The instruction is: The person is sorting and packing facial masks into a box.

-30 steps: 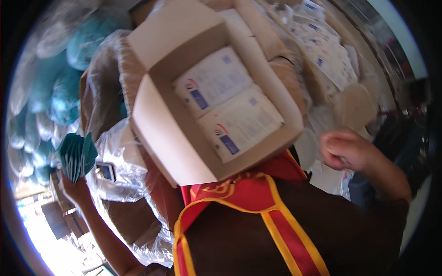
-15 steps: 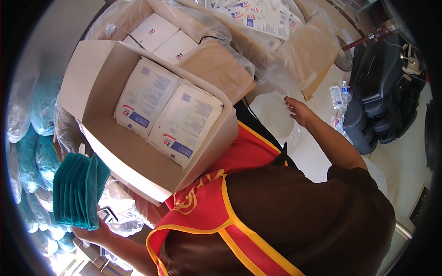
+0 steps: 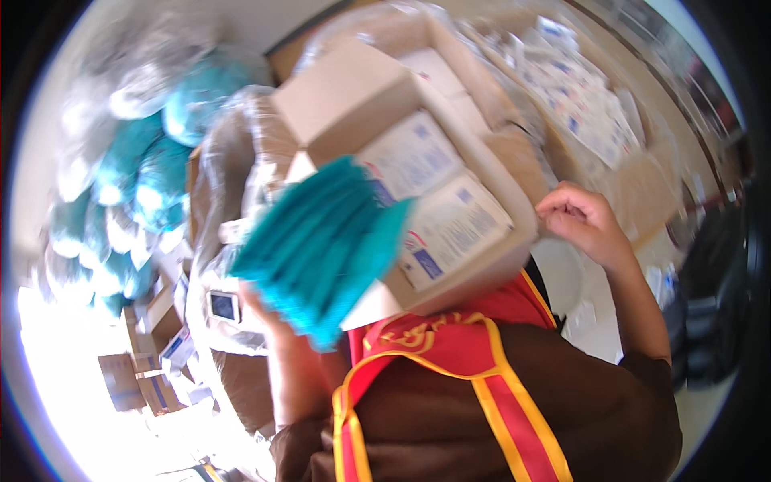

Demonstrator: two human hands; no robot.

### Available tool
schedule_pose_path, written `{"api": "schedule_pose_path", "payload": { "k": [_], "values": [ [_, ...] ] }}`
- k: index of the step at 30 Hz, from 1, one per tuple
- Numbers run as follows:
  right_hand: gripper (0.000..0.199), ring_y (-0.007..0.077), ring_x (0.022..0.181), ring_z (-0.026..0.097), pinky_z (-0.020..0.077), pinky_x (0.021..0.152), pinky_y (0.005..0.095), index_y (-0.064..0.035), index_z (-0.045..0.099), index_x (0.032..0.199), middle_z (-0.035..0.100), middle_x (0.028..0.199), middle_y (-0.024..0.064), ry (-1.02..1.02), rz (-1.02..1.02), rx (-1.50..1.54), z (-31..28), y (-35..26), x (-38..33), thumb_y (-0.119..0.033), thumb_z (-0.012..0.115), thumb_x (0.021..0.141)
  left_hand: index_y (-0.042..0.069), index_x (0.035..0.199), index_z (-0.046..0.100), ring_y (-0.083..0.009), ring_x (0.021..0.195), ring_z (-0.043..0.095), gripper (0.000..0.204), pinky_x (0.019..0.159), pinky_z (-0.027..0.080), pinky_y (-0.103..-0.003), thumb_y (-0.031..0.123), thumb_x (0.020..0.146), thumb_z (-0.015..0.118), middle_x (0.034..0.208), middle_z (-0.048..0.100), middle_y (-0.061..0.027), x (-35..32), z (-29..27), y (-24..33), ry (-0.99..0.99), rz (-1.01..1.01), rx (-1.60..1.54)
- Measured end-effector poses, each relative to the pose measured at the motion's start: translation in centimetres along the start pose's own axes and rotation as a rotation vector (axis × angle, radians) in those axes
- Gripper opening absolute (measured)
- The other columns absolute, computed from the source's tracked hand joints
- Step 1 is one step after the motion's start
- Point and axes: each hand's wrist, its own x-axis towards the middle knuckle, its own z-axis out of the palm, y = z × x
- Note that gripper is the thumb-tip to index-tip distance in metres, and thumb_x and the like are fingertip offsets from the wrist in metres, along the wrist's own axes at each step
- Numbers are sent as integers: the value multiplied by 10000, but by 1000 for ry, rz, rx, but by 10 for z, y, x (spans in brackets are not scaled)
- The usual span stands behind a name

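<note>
Head view: the left hand [image 3: 261, 309] is mostly hidden behind a stack of teal folded cloths [image 3: 321, 249]; it is closed around the stack's lower end and holds it up in front of the open cardboard box [image 3: 345, 100], over that box's near left corner. The stack is blurred, so its exact edges are hard to tell. The right hand [image 3: 582, 221] is just right of the box, fingers curled loosely inward and holding nothing; whether it touches the box wall cannot be told. Inside the box lie flat white packets [image 3: 446, 221] side by side. Left of the box, bagged teal bundles [image 3: 173, 136] are heaped. The cloths look light, soft and floppy, likely to fan apart, so a pinch across the whole thickness near the middle should keep them together.
</note>
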Motion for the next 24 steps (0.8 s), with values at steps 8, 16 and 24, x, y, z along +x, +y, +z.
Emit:
{"api": "schedule_pose_path", "payload": {
  "k": [8, 16, 24],
  "values": [
    [607, 341, 1302, 447, 384, 1058, 418, -77, 590, 1270, 454, 1399, 177, -140, -910, -410, 90, -138, 79, -223, 802, 720, -26, 1059, 657, -324, 964, 656, 368, 824, 514, -367, 98, 731, 770, 1067, 652, -188, 15, 7, 83, -218, 20, -509],
    [432, 276, 1042, 625, 494, 889, 345, -59, 649, 1095, 644, 1071, 122, -347, -880, -361, 98, -164, 79, -102, 794, 690, 32, 1358, 416, -192, 1105, 570, 717, 956, 441, -313, 49, 744, 787, 1173, 580, -104, 29, 24, 78, -416, 144, -582],
    [465, 177, 904, 668, 537, 832, 305, 20, 595, 1164, 680, 1055, 102, -318, -245, 373, 76, -164, 112, -125, 757, 753, -7, 1092, 595, -171, 862, 633, 359, 803, 480, -294, -9, 761, 733, 968, 627, -97, 38, -3, 63, -566, -90, -236]
  ]
}}
